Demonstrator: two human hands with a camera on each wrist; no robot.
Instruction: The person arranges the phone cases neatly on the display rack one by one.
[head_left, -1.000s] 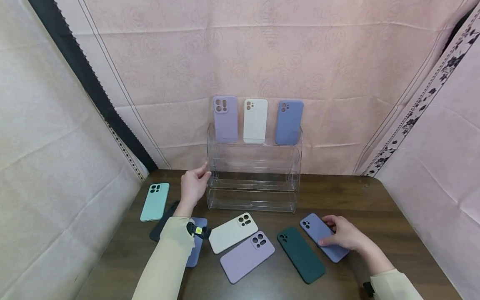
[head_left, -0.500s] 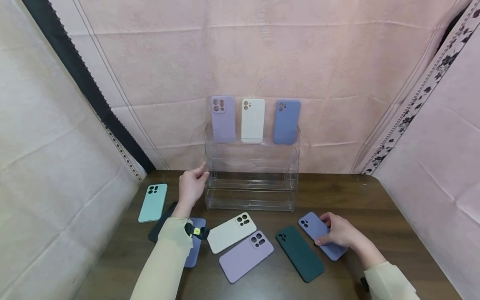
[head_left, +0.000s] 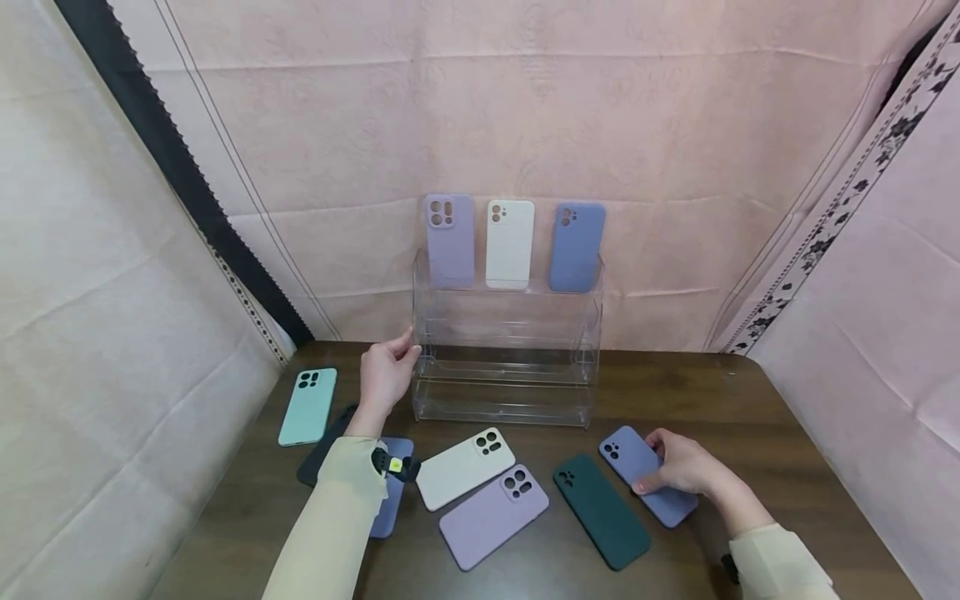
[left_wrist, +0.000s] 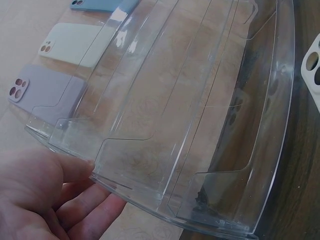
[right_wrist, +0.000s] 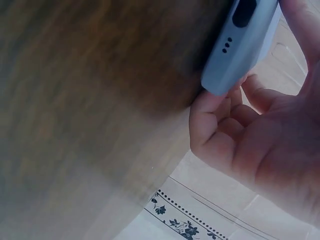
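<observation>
My left hand (head_left: 385, 377) pinches the left side edge of a clear acrylic tiered display rack (head_left: 504, 412); in the left wrist view, the thumb lies on the near face of its side panel (left_wrist: 125, 192) with the fingers curled beneath. On the right, my right hand (head_left: 686, 465) grips a periwinkle phone case (head_left: 627, 448) across its width, thumb on one long edge and fingers on the other. The right wrist view shows this case's bottom end (right_wrist: 232, 62), with small holes, close over the table. Lavender (head_left: 451, 250), white (head_left: 510, 246) and blue (head_left: 577, 248) cases stand upright in the rack's top tier.
On the wooden table (head_left: 667, 387) lie a dark green case (head_left: 602, 512), a lavender case (head_left: 491, 521), a cream case (head_left: 457, 475) and a mint case (head_left: 308, 408). Partly under the left arm are a blue case (head_left: 390, 508) and a black one (head_left: 322, 458). Pale cloth (head_left: 675, 125) surrounds the table.
The right hand's fingers have drawn slightly closer around the periwinkle case, which lies in nearly the same place. The left hand stays on the rack; the view shifts a little.
</observation>
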